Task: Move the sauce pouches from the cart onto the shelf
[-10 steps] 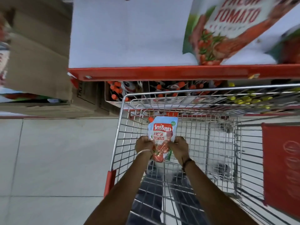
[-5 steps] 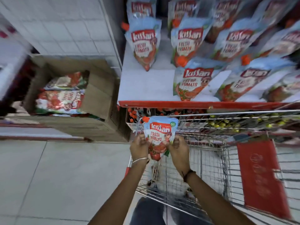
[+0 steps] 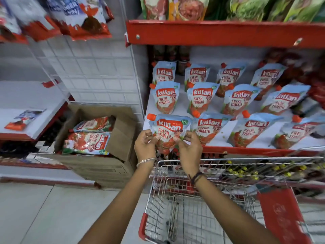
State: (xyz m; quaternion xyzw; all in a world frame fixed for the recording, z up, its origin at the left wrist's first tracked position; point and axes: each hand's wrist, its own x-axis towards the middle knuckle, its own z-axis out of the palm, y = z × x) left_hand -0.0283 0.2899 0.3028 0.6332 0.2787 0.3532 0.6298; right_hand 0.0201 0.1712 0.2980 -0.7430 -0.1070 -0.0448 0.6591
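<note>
A light-blue tomato sauce pouch (image 3: 169, 128) with an orange cap is held upright by both hands at the front left corner of the white shelf (image 3: 218, 138). My left hand (image 3: 145, 146) pinches its left edge and my right hand (image 3: 189, 150) its right edge. Several matching pouches (image 3: 200, 100) stand in rows on the shelf behind it. The wire cart (image 3: 198, 199) stands below my arms; no pouches show in the visible part of its basket.
An open cardboard box (image 3: 121, 138) with larger tomato pouches sits on the floor left of the shelf. A white wire grid panel (image 3: 91, 71) stands behind it. A red shelf edge (image 3: 219, 33) with other packets hangs overhead. The cart's red flap (image 3: 281, 215) is at right.
Both hands have lifted the pouch up out of the cart to the front edge of the shelf. My view has tilted upward from the cart basket to the shelf.
</note>
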